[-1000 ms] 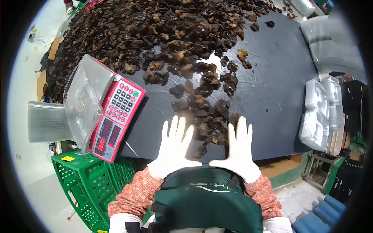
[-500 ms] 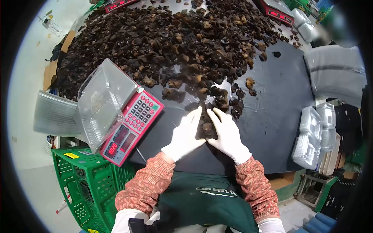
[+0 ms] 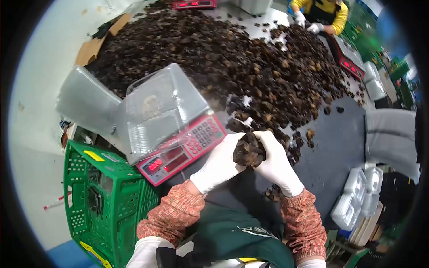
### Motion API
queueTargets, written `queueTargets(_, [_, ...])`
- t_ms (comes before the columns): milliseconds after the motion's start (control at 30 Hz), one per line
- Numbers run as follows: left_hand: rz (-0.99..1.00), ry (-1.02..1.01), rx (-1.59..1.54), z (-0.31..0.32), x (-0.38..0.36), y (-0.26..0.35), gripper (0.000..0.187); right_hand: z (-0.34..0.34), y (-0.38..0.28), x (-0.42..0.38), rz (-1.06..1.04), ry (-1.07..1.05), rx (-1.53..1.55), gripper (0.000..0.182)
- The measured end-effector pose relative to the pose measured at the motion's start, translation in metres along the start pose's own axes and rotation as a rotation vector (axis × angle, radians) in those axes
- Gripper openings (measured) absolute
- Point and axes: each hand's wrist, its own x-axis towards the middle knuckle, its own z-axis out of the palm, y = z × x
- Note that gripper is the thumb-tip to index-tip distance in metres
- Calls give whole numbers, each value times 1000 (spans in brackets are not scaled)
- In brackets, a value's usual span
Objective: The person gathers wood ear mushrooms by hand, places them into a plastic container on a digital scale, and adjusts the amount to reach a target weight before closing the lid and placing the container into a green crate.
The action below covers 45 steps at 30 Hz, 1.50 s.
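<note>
Both my hands, in white gloves, cup a clump of dark brown wood ear mushrooms (image 3: 249,152) between them, above the black tabletop. My left hand (image 3: 220,160) presses on the clump's left side, close to the keypad of a red scale (image 3: 190,144). From the other side, my right hand (image 3: 276,166) curls its fingers round the clump. A clear plastic box (image 3: 163,114) rests on the scale, whose red display is lit. Below my right hand a few loose mushrooms (image 3: 273,193) lie on the table. The large mushroom pile (image 3: 214,58) spreads just beyond my hands.
A green crate (image 3: 114,187) stands at lower left, by stacked clear lids (image 3: 87,100). Clear boxes (image 3: 351,201) are stacked at right, below grey plastic sheeting (image 3: 389,138). Other red scales (image 3: 351,67) stand farther off. Across the table, a person in yellow sleeves (image 3: 319,18) handles mushrooms.
My hands have lifted off the tabletop with a clump of mushrooms between them. The camera view has turned, bringing the scale nearer my left hand and the other person into sight.
</note>
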Motion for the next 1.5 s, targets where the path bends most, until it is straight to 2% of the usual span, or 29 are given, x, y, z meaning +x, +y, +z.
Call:
queueTargets(33, [16, 16, 40, -19, 2, 13, 69, 2, -13, 13, 0, -26, 67, 56])
queueTargets(100, [48, 49, 129, -56, 3, 31, 71, 11, -31, 43, -158, -35, -46, 55])
queueTargets(133, [121, 169, 200, -68, 2, 26, 69, 15, -45, 56, -200, -56, -18, 56])
queueTargets(167, [14, 183, 153, -88, 2, 45, 69, 21, -57, 72, -204, -106, -34, 58])
queueTargets(267, [17, 321, 249, -135, -3, 40, 65, 50, -90, 115, -275, -164, -16, 58])
queueTargets(367, [-91, 348, 20, -172, -13, 33, 64, 92, -102, 149, -276, -281, 85, 49])
queueTargets(467, [-110, 299, 156, -199, -27, -15, 67, 133, -100, 163, -223, -398, -128, 47])
queueTargets(500, [-166, 321, 278, -200, -32, -19, 68, 145, -99, 162, -179, -433, -225, 47])
queueTargets(567, [-281, 357, 517, -195, -38, -15, 70, 154, -100, 157, -255, -375, -294, 46])
queueTargets(700, [-188, 352, 440, -196, -51, -2, 81, 160, -92, 150, -361, -311, -355, 43])
queueTargets(733, [-100, 364, 367, -197, -57, -6, 80, 161, -89, 148, -407, -280, -370, 43])
queueTargets(833, [-151, 341, 315, -201, -57, -2, 72, 164, -91, 142, -459, -214, -423, 41])
queueTargets(867, [-113, 360, 403, -201, -55, -5, 60, 164, -92, 141, -461, -200, -413, 41])
queueTargets(1000, [-96, 409, 460, -193, -57, -25, 43, 163, -97, 136, -481, -160, -377, 41])
queueTargets(1100, [-65, 570, 62, -200, -66, -28, 38, 159, -94, 133, -556, -130, -364, 44])
queueTargets(1233, [-99, 682, 40, -208, -81, -19, 31, 157, -83, 126, -627, -100, -272, 53])
queueTargets(1267, [-25, 663, 257, -210, -85, -15, 25, 156, -82, 125, -617, -106, -231, 54])
queueTargets(1367, [-28, 585, 528, -203, -104, -6, 25, 151, -77, 122, -613, -89, -119, 53])
queueTargets(1400, [-107, 563, 578, -199, -106, -1, 32, 148, -75, 121, -619, -80, -94, 53])
queueTargets(1433, [-79, 513, 727, -198, -109, -4, 34, 144, -73, 118, -622, -73, -73, 53])
queueTargets(1500, [-96, 456, 819, -194, -107, -14, 31, 134, -75, 111, -596, -48, -60, 51])
